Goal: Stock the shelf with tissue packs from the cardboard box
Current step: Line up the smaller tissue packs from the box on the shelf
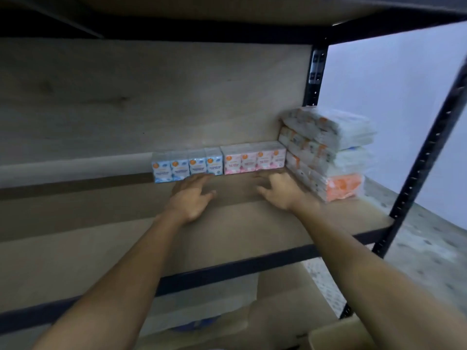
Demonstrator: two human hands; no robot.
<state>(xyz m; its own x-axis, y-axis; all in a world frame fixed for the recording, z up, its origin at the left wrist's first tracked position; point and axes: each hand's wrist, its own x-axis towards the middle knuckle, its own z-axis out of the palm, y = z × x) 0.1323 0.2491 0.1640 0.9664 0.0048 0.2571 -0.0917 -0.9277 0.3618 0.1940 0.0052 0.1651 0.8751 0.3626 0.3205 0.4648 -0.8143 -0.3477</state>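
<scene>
A blue tissue pack (187, 166) and a pink tissue pack (254, 159) stand side by side at the back of the wooden shelf (252, 223). To their right, several larger wrapped tissue packs (328, 152) are stacked, with an orange one at the bottom. My left hand (192, 195) reaches in with fingers spread, its fingertips just at the front of the blue pack. My right hand (279, 189) lies open on the shelf in front of the pink pack, beside the stack. Neither hand holds anything.
A black metal upright (427, 157) frames the shelf's right end and a dark shelf board (177, 18) hangs overhead. Below the shelf edge sits the open cardboard box (278, 314) with a blue pack showing inside. The shelf's left half (75, 218) is bare wood.
</scene>
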